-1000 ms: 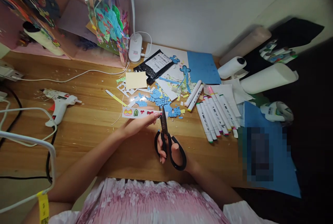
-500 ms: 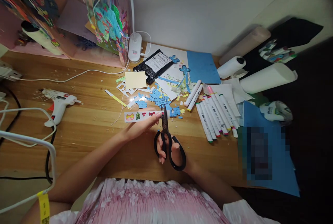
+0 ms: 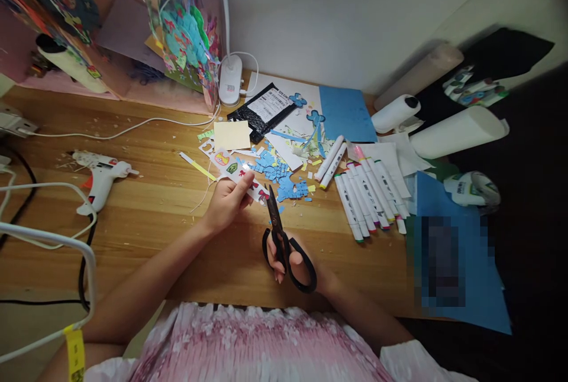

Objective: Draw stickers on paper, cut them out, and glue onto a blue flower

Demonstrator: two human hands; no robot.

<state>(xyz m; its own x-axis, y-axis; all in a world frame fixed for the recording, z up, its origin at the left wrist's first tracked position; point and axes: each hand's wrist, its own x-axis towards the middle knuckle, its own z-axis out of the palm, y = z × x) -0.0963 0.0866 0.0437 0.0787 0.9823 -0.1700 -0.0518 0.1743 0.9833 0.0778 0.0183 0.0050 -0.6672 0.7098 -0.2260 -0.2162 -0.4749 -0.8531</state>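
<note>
Between the thumb and fingers of my left hand point(image 3: 228, 201) is a white paper strip point(image 3: 238, 174) with small coloured drawings, among them an orange face, a green shape and red bows. It slants down to the right. My right hand point(image 3: 295, 261) has its thumb and fingers through the handles of black scissors point(image 3: 276, 222). Their blades point up and slightly left, nearly closed, with the tips close to the strip's lower right end. Whether blade and paper touch, I cannot tell. Blue paper scraps point(image 3: 273, 166) lie just beyond both hands.
A white glue gun point(image 3: 103, 178) lies on the left with its cable. White markers point(image 3: 366, 198) are grouped on the right, near blue sheets point(image 3: 470, 252). Behind the scraps are a black parcel bag point(image 3: 266, 110), a cream note point(image 3: 232, 135) and a white power strip point(image 3: 230, 80).
My left hand has shifted left and turned, tilting the strip from nearly level to slanted. The scissors have dropped slightly and lean further left, and their blades are closer together.
</note>
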